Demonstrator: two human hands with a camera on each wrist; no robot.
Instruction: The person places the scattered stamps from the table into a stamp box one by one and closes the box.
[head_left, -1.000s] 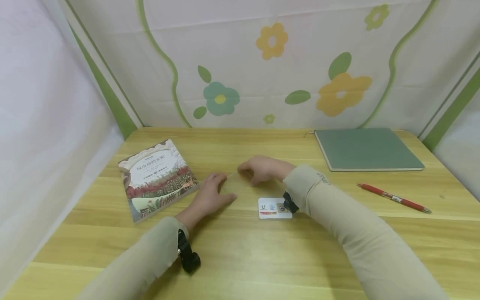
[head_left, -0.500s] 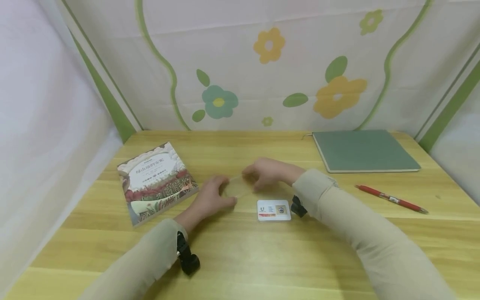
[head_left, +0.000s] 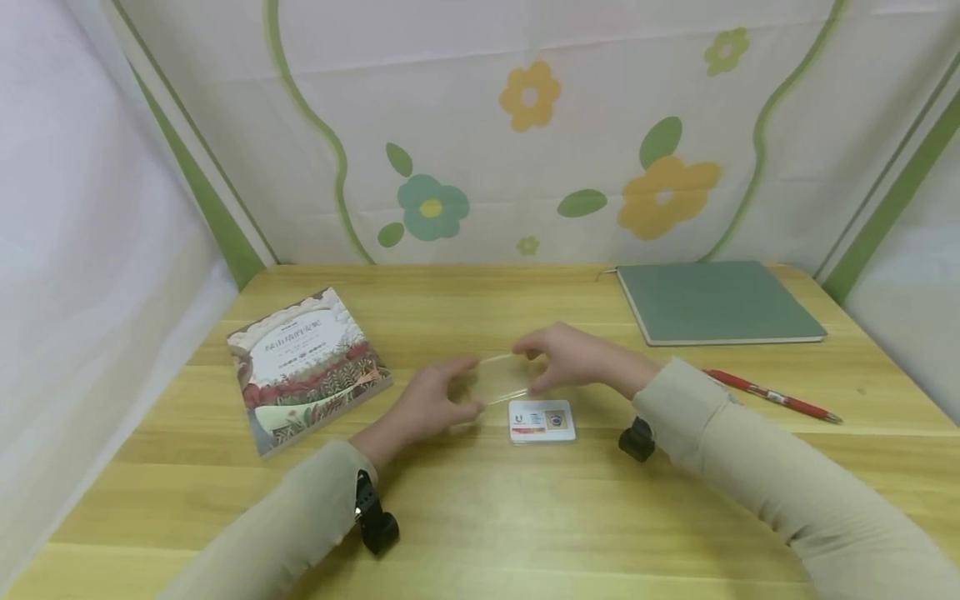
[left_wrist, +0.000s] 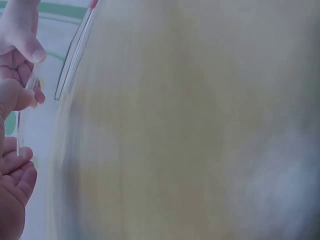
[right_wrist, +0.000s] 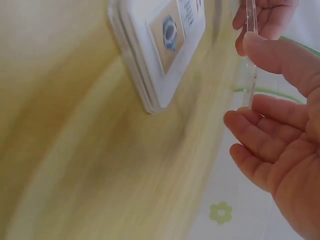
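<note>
Between my two hands is a clear, flat rectangular plastic piece (head_left: 498,379), see-through with bright edges. My left hand (head_left: 427,404) pinches its left side between thumb and fingers. On its right side my right hand (head_left: 570,358) grips the edges the same way. The left wrist view shows the clear piece (left_wrist: 20,132) edge-on and thin; so does the right wrist view. Just in front of it a white printed card (head_left: 542,421) with a small picture lies on the table. In the right wrist view this looks like a small stack of cards (right_wrist: 150,65).
An illustrated paperback book (head_left: 309,367) lies at the left of the wooden table (head_left: 480,517). At the back right is a green notebook (head_left: 720,302), with a red pen (head_left: 776,396) in front of it, partly behind the right sleeve. A flowered curtain (head_left: 465,108) hangs behind the table.
The clear piece has tilted up from nearly edge-on, showing its face, and come nearer the card. My right hand has shifted right and toward me; my left hand moved only slightly.
</note>
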